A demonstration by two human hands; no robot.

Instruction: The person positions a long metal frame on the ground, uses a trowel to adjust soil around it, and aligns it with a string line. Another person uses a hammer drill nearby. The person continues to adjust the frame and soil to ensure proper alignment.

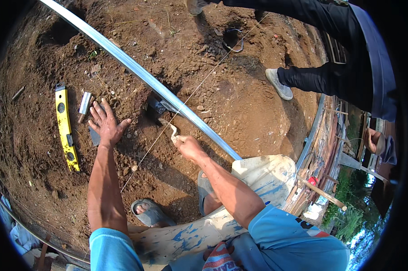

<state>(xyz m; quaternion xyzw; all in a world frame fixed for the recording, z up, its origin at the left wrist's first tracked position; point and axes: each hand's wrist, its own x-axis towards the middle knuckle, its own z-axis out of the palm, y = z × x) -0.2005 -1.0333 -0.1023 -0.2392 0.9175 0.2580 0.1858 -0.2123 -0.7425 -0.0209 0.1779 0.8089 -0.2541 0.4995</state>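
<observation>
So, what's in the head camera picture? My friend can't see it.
A person's right hand grips a pale bent object over brown soil, while their left hand spreads open near a yellow level. A long silver metal bar slants beyond them; another person stands nearby.

Brown, lumpy soil (34,140) bears a yellow spirit level (65,126) (dirt specks its face) and, just beside it, a silvery metal piece (84,103); small stones (134,168) lie scattered.

Outdoors, in hard sunlight, on brown soil (37,140).
Pitted with holes (59,32) toward the top; edged at right by stacked planks (326,144), with greenery (348,222) beyond; littered with pale clutter (22,238) at lower left; shaded in patches.
</observation>
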